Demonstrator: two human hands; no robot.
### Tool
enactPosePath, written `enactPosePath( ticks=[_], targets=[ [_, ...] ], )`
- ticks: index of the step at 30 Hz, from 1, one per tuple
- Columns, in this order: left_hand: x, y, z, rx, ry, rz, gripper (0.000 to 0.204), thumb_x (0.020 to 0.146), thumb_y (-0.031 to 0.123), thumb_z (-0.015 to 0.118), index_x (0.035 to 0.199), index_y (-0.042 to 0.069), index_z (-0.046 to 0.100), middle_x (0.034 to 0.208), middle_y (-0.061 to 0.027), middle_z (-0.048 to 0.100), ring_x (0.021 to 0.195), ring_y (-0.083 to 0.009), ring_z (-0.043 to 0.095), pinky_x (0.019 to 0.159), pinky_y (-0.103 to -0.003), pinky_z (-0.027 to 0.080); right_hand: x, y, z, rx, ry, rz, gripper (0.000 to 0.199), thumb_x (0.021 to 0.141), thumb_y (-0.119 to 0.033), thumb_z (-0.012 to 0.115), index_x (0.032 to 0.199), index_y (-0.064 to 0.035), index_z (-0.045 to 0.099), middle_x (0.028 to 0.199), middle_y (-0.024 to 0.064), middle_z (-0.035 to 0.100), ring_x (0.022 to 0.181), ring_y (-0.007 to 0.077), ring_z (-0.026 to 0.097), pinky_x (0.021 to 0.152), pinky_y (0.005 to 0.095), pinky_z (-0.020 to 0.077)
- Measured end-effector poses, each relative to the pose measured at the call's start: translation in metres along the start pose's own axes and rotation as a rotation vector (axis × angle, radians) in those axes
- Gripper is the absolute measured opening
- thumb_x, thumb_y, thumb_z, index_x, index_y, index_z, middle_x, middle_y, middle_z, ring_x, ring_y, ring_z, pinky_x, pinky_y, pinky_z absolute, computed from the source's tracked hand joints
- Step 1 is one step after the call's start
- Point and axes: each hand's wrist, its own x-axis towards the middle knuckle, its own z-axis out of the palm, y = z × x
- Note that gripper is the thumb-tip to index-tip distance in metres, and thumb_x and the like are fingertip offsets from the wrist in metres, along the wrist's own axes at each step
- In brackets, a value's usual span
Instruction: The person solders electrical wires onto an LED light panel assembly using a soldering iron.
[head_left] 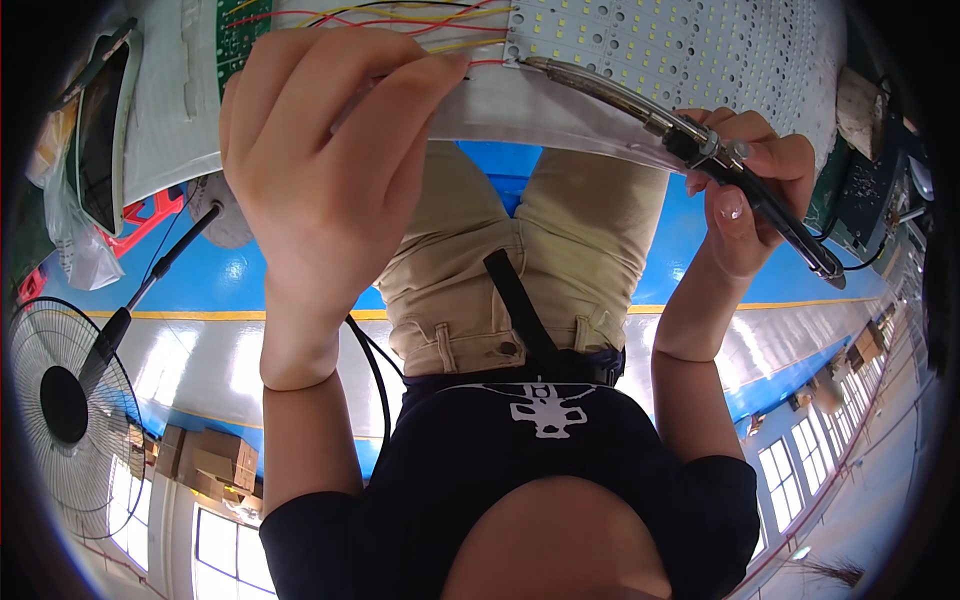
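Observation:
My left hand [325, 150] is closed, its thumb and forefinger pinched on a thin red wire [488, 62]. The end of that wire reaches the left edge of a white LED board [640, 45] dotted with small yellowish squares. My right hand [765, 165] grips a soldering iron [620, 102] with a black handle, held at a slant. Its bent metal tip touches or nearly touches the board's edge beside the wire end. Behind my left hand, a green circuit board [242, 40] is partly hidden; red, yellow and black wires [420, 20] run from it toward the LED board.
Both boards lie on a pale worktop [175, 100]. A dark-screened device [103, 130] and a plastic bag [85, 240] are at the left, above a black fan [70, 405]. At the right stand a brownish block [860, 112] and dark equipment [865, 195] with a cable.

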Motion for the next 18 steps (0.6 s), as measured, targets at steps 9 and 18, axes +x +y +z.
enactPosePath(
  ticks=[9,18],
  targets=[
    [0.0003,-0.0018,0.0014,0.007,0.003,0.014,0.024,0.065,0.001,0.076,0.086,0.012,0.074,0.08,0.0003,0.065,0.073,-0.0177,0.057,0.062,-0.03,0.046,0.0016,0.0001,-0.0022,-0.045,-0.019,-0.012,0.028,0.079,-0.005,0.071,0.101,0.001,0.055,0.082,0.0134,0.06,0.073,0.0185,0.058,0.087,0.045,0.0499],
    [0.0,-0.0008,0.001,0.005,0.0,0.007,0.024,0.065,0.001,0.076,0.086,0.012,0.074,0.08,0.0003,0.065,0.074,-0.0177,0.057,0.062,-0.03,0.046,0.0008,0.0004,-0.0051,-0.046,-0.06,-0.021,0.03,0.078,-0.002,0.073,0.101,0.0006,0.054,0.085,0.0134,0.06,0.074,0.0192,0.058,0.088,0.0439,0.0494]
  ],
)
